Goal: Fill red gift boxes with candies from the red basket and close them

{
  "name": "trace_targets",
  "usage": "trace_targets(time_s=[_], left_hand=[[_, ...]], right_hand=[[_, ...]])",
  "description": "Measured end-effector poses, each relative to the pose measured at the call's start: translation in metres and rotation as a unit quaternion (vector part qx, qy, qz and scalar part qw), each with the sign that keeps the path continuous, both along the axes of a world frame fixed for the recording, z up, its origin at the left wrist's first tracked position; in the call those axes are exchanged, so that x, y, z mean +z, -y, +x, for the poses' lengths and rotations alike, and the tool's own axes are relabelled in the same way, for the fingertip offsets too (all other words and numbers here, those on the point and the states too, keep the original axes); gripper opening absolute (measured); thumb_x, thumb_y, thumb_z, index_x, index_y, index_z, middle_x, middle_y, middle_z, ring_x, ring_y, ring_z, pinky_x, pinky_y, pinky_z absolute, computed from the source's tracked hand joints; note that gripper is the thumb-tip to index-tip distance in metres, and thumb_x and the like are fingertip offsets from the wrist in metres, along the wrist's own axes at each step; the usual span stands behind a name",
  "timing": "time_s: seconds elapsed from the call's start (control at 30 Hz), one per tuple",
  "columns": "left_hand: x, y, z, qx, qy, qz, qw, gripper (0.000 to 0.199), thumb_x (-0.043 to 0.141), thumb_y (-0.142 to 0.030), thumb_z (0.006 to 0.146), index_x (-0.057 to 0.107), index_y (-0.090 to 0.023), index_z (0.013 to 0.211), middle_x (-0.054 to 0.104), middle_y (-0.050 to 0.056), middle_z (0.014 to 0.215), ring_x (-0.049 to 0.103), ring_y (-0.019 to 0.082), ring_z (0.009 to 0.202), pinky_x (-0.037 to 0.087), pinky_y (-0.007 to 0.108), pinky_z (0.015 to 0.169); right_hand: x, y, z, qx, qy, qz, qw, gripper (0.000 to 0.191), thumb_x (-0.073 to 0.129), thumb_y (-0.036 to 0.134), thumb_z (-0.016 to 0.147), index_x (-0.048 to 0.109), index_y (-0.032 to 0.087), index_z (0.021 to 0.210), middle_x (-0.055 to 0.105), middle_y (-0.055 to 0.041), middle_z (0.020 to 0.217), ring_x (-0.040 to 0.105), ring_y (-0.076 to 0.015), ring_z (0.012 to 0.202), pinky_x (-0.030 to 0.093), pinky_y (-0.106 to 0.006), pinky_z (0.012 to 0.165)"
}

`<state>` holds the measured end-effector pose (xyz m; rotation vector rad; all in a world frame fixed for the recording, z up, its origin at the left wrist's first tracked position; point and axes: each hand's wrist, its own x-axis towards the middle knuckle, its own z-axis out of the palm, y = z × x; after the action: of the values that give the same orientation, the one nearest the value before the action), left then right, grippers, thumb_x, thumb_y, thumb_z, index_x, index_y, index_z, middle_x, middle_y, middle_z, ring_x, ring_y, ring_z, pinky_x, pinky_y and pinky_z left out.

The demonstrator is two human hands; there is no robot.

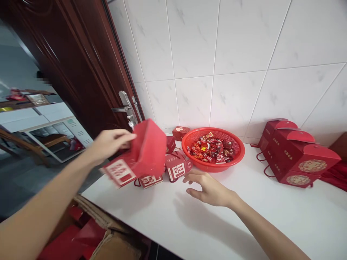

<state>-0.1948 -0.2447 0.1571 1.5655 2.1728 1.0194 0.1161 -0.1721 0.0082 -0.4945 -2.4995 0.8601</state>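
Observation:
My left hand (114,142) is closed on a red paper gift box (149,148), lifted above the left end of the white table. Its flaps hang unfolded, and one shows a white panel with red characters. Motion blurs its edges a little. My right hand (207,187) hovers over the table with fingers apart and nothing in it. Just beyond those fingers stands a small folded red box (178,166) with a white character panel. Another small box (150,180) lies partly hidden behind the lifted one.
A red plastic basket (238,153) of wrapped candies stands by the tiled wall. Several assembled red boxes (292,151) with cord handles are stacked at right. Below the table's left edge, a cardboard carton (114,245) holds red pieces. A dark wooden door (81,54) is at left.

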Motion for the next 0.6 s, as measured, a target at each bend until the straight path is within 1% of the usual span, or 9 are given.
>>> trace_targets(time_s=[0.07, 0.1, 0.17, 0.23, 0.3, 0.37, 0.43, 0.53, 0.6], left_hand=[[-0.011, -0.024, 0.014, -0.082, 0.004, -0.034, 0.996, 0.063, 0.063, -0.069, 0.078, 0.069, -0.015, 0.109, 0.075, 0.003, 0.105, 0.068, 0.028, 0.104, 0.055, 0.036, 0.093], [-0.016, -0.033, 0.019, -0.085, -0.006, -0.043, 0.995, 0.069, 0.065, -0.073, 0.071, 0.069, -0.017, 0.11, 0.076, 0.005, 0.104, 0.069, 0.03, 0.103, 0.056, 0.037, 0.092], [-0.022, -0.037, 0.021, -0.09, -0.028, -0.045, 0.994, 0.076, 0.065, -0.076, 0.065, 0.069, -0.019, 0.115, 0.074, 0.008, 0.116, 0.067, 0.033, 0.113, 0.056, 0.037, 0.095], [-0.027, -0.026, 0.012, -0.077, -0.049, -0.043, 0.995, 0.08, 0.065, -0.078, 0.064, 0.068, -0.021, 0.119, 0.068, 0.01, 0.132, 0.061, 0.035, 0.125, 0.055, 0.037, 0.099], [-0.032, -0.005, -0.002, -0.047, -0.071, -0.057, 0.995, 0.086, 0.064, -0.077, 0.066, 0.061, -0.022, 0.132, 0.059, 0.01, 0.144, 0.054, 0.036, 0.134, 0.054, 0.038, 0.101], [-0.043, 0.017, -0.017, -0.015, -0.093, -0.093, 0.991, 0.096, 0.066, -0.074, 0.07, 0.043, -0.025, 0.15, 0.044, 0.009, 0.158, 0.045, 0.037, 0.142, 0.053, 0.041, 0.102], [-0.06, 0.034, -0.025, -0.008, -0.078, -0.131, 0.988, 0.11, 0.07, -0.071, 0.07, 0.024, -0.026, 0.159, 0.026, 0.009, 0.167, 0.04, 0.039, 0.145, 0.054, 0.04, 0.101], [-0.093, 0.042, -0.023, -0.056, 0.039, -0.19, 0.979, 0.119, 0.072, -0.067, 0.073, 0.004, -0.028, 0.163, 0.016, 0.012, 0.169, 0.046, 0.035, 0.142, 0.053, 0.037, 0.101], [-0.112, 0.036, -0.017, -0.131, 0.093, -0.205, 0.965, 0.118, 0.072, -0.061, 0.075, -0.001, -0.029, 0.163, 0.023, 0.011, 0.167, 0.044, 0.031, 0.144, 0.048, 0.037, 0.109]], right_hand=[[0.0, 0.001, 0.003, -0.007, 0.011, 0.017, 1.0, 0.019, 0.063, 0.021, 0.091, 0.066, 0.02, 0.109, 0.071, -0.0095, 0.113, 0.067, -0.0236, 0.098, 0.054, -0.038, 0.083], [-0.001, 0.001, 0.004, -0.009, 0.016, 0.021, 1.0, 0.02, 0.063, 0.021, 0.091, 0.066, 0.02, 0.11, 0.071, -0.0095, 0.114, 0.067, -0.0241, 0.099, 0.054, -0.038, 0.084], [-0.002, 0.0, 0.006, -0.01, 0.023, 0.024, 0.999, 0.022, 0.063, 0.021, 0.09, 0.066, 0.021, 0.112, 0.07, -0.0092, 0.117, 0.068, -0.0246, 0.101, 0.055, -0.038, 0.084], [-0.004, -0.003, 0.007, -0.011, 0.031, 0.015, 0.999, 0.023, 0.063, 0.021, 0.09, 0.066, 0.021, 0.113, 0.07, -0.0095, 0.118, 0.068, -0.0245, 0.101, 0.055, -0.037, 0.084], [-0.007, -0.006, 0.005, -0.007, 0.046, -0.003, 0.999, 0.026, 0.064, 0.02, 0.088, 0.065, 0.019, 0.115, 0.07, -0.0103, 0.118, 0.069, -0.0241, 0.098, 0.055, -0.038, 0.083], [-0.011, -0.008, 0.0, 0.004, 0.06, -0.023, 0.998, 0.03, 0.065, 0.019, 0.087, 0.065, 0.019, 0.117, 0.07, -0.0105, 0.118, 0.069, -0.0237, 0.095, 0.056, -0.038, 0.082], [-0.017, -0.011, -0.009, 0.025, 0.064, -0.044, 0.997, 0.034, 0.066, 0.018, 0.085, 0.064, 0.019, 0.119, 0.07, -0.0099, 0.119, 0.07, -0.0227, 0.095, 0.056, -0.037, 0.082], [-0.028, -0.017, -0.027, 0.057, 0.064, -0.075, 0.994, 0.037, 0.067, 0.016, 0.083, 0.064, 0.018, 0.12, 0.069, -0.01, 0.124, 0.07, -0.0212, 0.095, 0.057, -0.035, 0.084], [-0.036, -0.022, -0.04, 0.057, 0.074, -0.081, 0.992, 0.04, 0.067, 0.014, 0.082, 0.064, 0.017, 0.122, 0.065, -0.0119, 0.127, 0.07, -0.0217, 0.096, 0.057, -0.035, 0.086]])
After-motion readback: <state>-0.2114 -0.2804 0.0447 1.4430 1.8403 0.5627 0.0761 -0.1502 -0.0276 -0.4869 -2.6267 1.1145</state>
